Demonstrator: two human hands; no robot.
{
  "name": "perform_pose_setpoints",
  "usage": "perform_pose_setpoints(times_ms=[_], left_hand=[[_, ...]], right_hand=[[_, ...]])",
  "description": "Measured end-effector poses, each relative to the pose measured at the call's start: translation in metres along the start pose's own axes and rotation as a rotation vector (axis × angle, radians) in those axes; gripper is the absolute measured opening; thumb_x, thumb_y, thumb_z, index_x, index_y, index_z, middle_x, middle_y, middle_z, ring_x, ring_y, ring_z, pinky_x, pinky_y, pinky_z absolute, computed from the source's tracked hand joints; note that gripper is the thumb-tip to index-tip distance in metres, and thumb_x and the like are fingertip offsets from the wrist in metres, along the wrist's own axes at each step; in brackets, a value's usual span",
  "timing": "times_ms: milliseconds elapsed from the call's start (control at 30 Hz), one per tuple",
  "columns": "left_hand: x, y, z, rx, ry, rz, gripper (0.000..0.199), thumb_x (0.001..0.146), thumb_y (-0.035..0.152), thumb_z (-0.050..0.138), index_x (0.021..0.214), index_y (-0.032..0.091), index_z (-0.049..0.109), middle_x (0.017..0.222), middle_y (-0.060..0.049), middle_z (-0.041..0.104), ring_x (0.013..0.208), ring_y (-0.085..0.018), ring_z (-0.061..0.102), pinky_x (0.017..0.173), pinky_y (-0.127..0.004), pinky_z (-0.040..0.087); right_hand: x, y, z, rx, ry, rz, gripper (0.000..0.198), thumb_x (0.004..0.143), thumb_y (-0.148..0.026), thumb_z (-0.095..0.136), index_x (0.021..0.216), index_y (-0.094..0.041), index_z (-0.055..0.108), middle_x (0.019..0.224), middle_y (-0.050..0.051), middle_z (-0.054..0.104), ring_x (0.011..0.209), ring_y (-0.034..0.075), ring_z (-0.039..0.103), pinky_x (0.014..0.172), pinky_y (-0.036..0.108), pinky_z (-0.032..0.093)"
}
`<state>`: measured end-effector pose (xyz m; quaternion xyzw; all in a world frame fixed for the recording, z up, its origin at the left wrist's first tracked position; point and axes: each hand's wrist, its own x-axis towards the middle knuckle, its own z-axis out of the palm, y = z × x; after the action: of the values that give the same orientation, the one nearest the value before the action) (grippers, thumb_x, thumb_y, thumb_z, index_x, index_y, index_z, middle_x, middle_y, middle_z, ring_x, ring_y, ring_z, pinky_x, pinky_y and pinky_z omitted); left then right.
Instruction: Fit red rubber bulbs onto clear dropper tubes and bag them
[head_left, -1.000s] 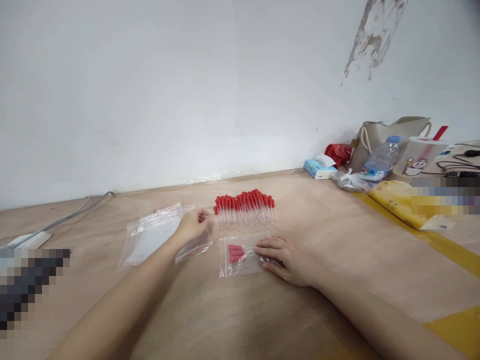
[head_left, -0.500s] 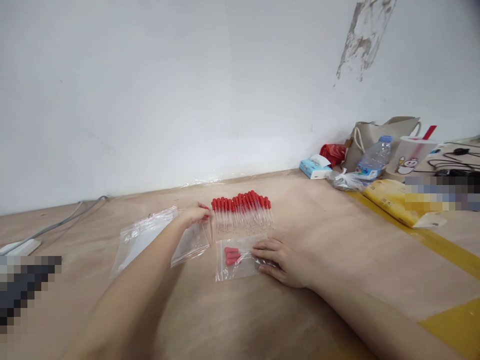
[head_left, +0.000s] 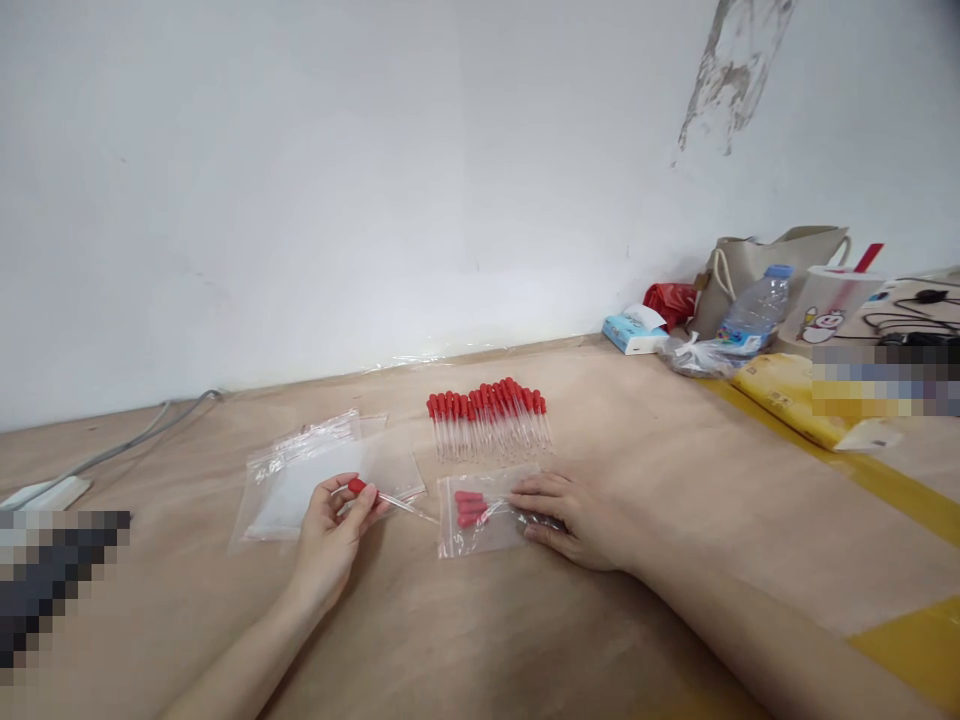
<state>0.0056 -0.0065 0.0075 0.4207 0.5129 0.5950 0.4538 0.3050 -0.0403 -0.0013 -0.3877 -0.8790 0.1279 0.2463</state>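
My left hand point(head_left: 341, 515) pinches a glass dropper point(head_left: 355, 485) by its red rubber bulb. The dropper's clear tube points right, its tip close to the near zip bag. That clear zip bag point(head_left: 491, 541) lies flat with a few red-bulbed droppers point(head_left: 471, 508) inside. Across its right end rests my right hand point(head_left: 566, 518), fingers stretched out and lying on the plastic. Something dark shows beneath the palm, too hidden to name. Beyond the bag, a row of many droppers point(head_left: 487, 420) lies side by side, bulbs toward the wall.
Several clear zip bags point(head_left: 289, 490) lie stacked at the left, with a grey cable point(head_left: 135, 440) behind. Along the right stand a tissue pack point(head_left: 634, 333), a plastic bottle point(head_left: 756, 310), a cup point(head_left: 829, 305) and a beige bag point(head_left: 791, 255), near a yellow package point(head_left: 795, 400).
My left hand has come back from the left end of the dropper row toward me, bringing one dropper. My right hand stays on the zip bag.
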Motion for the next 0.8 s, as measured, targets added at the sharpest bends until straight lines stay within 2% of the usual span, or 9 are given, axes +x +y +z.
perform_pose_setpoints(times_ms=[200, 400, 500, 667, 800], left_hand=[[-0.006, -0.006, 0.006, 0.021, -0.021, 0.052, 0.034, 0.065, 0.03, 0.069, 0.091, 0.023, 0.048, 0.081, 0.004, 0.053, 0.074, -0.01, 0.061, 0.077, -0.027, 0.053], [-0.015, -0.005, 0.009, 0.031, -0.097, 0.031, 0.036, 0.063, 0.032, 0.07, 0.088, 0.022, 0.047, 0.08, 0.006, 0.051, 0.074, -0.01, 0.06, 0.079, -0.03, 0.052], [-0.017, -0.004, 0.008, 0.096, -0.192, 0.017, 0.033, 0.063, 0.032, 0.07, 0.084, 0.02, 0.047, 0.077, 0.006, 0.052, 0.073, -0.01, 0.059, 0.076, -0.028, 0.051], [-0.018, -0.003, -0.003, 0.413, -0.392, 0.043, 0.026, 0.062, 0.03, 0.07, 0.07, 0.017, 0.05, 0.062, 0.004, 0.056, 0.057, -0.009, 0.052, 0.053, -0.019, 0.042], [-0.019, 0.003, -0.01, 0.468, -0.569, -0.032, 0.021, 0.066, 0.03, 0.067, 0.077, 0.017, 0.055, 0.07, 0.0, 0.06, 0.06, -0.01, 0.054, 0.055, -0.021, 0.042]], right_hand=[[0.0, 0.001, 0.001, -0.009, -0.001, -0.002, 0.038, 0.085, -0.034, 0.046, 0.122, -0.024, 0.049, 0.119, 0.006, 0.054, 0.109, 0.02, 0.048, 0.095, 0.037, 0.036], [0.0, 0.002, 0.002, -0.015, -0.018, 0.014, 0.038, 0.085, -0.036, 0.044, 0.122, -0.024, 0.05, 0.12, 0.006, 0.054, 0.111, 0.02, 0.047, 0.096, 0.038, 0.034], [-0.001, 0.002, 0.002, -0.01, -0.017, 0.015, 0.039, 0.085, -0.035, 0.045, 0.122, -0.024, 0.049, 0.12, 0.005, 0.053, 0.111, 0.02, 0.046, 0.097, 0.038, 0.034], [-0.001, 0.003, 0.003, -0.012, -0.014, 0.018, 0.039, 0.085, -0.036, 0.044, 0.122, -0.024, 0.049, 0.121, 0.005, 0.053, 0.111, 0.02, 0.046, 0.097, 0.038, 0.033], [-0.001, 0.002, 0.003, -0.009, -0.006, 0.013, 0.038, 0.085, -0.036, 0.045, 0.122, -0.024, 0.049, 0.12, 0.005, 0.053, 0.11, 0.02, 0.046, 0.097, 0.038, 0.034]])
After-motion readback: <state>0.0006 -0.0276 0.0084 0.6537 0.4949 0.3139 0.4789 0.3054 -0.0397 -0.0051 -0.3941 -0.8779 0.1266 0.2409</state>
